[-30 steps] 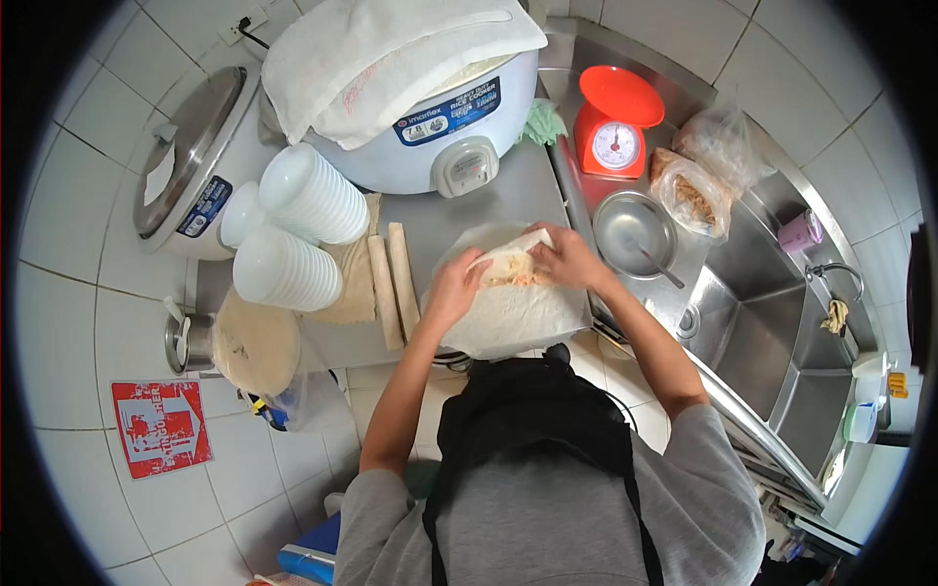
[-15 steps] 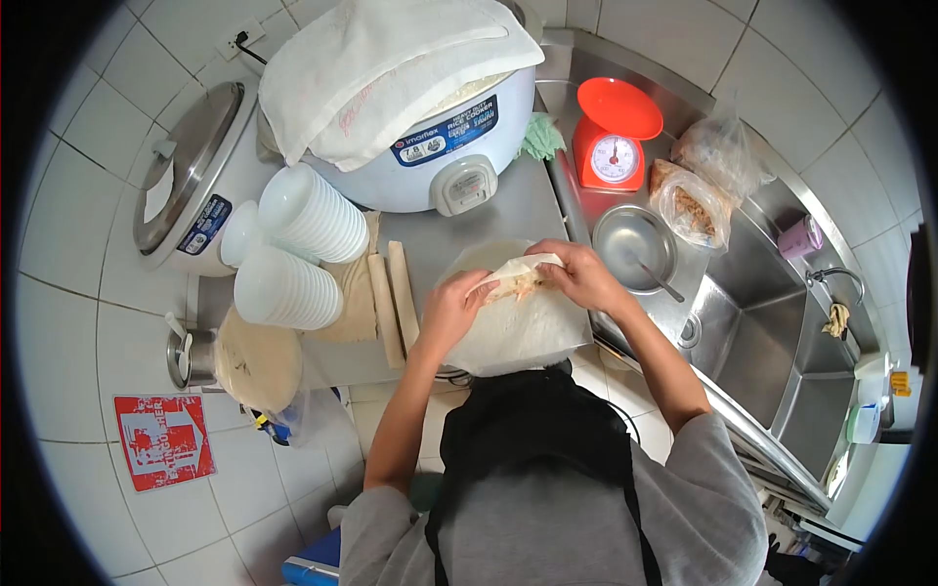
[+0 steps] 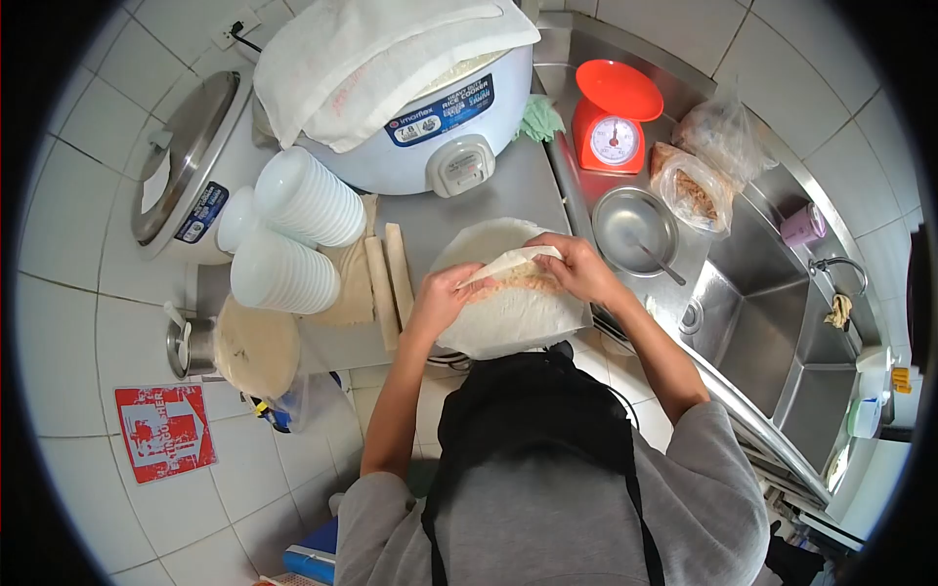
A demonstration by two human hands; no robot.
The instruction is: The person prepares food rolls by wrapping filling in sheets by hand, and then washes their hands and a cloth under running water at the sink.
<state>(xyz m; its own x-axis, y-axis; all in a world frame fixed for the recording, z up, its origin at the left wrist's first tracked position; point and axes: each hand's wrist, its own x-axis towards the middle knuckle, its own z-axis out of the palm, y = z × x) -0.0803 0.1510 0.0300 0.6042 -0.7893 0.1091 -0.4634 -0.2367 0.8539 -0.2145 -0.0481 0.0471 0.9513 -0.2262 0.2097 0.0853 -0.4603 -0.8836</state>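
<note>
From the wrapper's centre, three stacks of cups stand at about ten o'clock and two pale sticks lie at nine. The left hand pinches the lifted far edge at nine. The single wrapper, over the worktop, bears one strip of filling; it looks light, floppy and easily torn, best held by its rim, fingertips well apart. The right hand pinches that edge towards three. One bowl with one spoon sits at two; one scale, at one; two bags, at two.
</note>
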